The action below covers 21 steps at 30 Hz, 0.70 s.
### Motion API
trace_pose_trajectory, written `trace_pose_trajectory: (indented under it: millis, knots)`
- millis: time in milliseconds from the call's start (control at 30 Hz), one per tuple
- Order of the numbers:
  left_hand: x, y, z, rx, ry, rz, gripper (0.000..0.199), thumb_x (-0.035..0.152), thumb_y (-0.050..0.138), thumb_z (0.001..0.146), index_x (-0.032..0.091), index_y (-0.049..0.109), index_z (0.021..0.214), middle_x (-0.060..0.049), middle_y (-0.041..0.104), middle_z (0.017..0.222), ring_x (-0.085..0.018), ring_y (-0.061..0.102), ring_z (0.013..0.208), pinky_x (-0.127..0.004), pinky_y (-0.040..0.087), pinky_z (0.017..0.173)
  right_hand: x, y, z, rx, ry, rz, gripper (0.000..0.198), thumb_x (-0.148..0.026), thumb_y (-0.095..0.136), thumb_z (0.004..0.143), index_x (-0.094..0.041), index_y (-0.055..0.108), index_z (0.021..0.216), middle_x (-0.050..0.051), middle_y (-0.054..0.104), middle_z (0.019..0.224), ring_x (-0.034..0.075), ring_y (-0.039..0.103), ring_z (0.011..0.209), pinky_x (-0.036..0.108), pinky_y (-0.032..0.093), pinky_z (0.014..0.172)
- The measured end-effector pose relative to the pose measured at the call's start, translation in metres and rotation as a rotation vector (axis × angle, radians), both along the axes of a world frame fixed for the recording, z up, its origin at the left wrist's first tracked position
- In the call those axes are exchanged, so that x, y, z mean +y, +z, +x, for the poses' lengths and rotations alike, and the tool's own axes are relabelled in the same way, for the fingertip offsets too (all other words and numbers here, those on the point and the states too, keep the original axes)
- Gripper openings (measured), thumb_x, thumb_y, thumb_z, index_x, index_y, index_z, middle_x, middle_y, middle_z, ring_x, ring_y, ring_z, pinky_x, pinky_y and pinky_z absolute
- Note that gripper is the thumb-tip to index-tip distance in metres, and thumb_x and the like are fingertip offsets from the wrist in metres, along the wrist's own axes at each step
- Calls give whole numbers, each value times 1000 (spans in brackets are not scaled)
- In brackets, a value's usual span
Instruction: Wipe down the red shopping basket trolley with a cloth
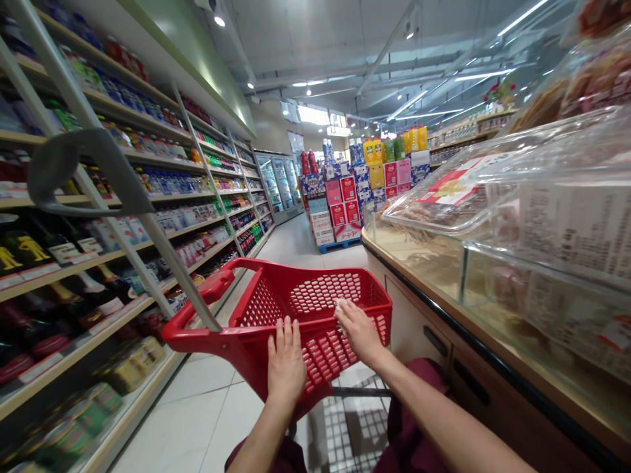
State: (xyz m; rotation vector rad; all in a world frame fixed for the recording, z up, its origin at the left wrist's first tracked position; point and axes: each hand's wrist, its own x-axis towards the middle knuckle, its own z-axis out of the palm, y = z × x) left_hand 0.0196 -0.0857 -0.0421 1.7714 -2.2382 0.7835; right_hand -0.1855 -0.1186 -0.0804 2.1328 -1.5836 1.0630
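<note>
In the head view a red plastic shopping basket (266,299) with long grey metal handle bars stands before my knees. My left hand (286,361) rests on the basket's near side, its fingers stretched over the rim and holding nothing. To the right, my right hand (359,332) lies over the same rim near the far corner. A small white wad (339,305), like a crumpled wipe or cloth, shows at its fingertips, mostly hidden by the fingers. A grey grip (93,177) joins the handle bars at the upper left.
Shelves (172,200) of bottles and cans run along the left. A glass-edged counter (419,295) with clear plastic food boxes (468,184) borders the right. Stacked cartons (345,210) on a blue pallet (340,244) stand ahead, with glass-door coolers (279,184) beyond.
</note>
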Motion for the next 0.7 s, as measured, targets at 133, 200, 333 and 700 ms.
trace_pose_trajectory:
  millis: [133,200,333,700]
  knots:
    - [2,0,0,-3,-13,-7,65,18,45,69,8,29,131,-15,25,140,-28,17,130,-43,22,103,1,-4,-37,-23,-144,65,39,-8,35,83,-20,55,115,7,44,130,22,37,121,41,35,97]
    - [1,-1,-1,-1,0,-14,65,17,45,69,8,29,131,-16,25,140,-29,16,130,-44,22,103,2,-8,-57,-75,-286,114,40,-6,35,81,-16,55,114,12,44,129,24,38,120,43,36,95]
    - [-1,-4,-2,-7,17,-28,65,14,43,69,8,28,132,-16,23,141,-30,14,131,-46,20,103,5,-12,-45,-42,-231,45,44,-2,33,79,-16,54,115,11,42,131,21,35,123,41,35,97]
    - [-1,-4,1,11,-3,-32,62,10,38,71,11,28,132,-13,25,141,-28,16,131,-44,20,103,-3,-20,-72,-115,-362,107,42,-4,35,78,-14,55,113,13,45,128,21,35,122,42,34,97]
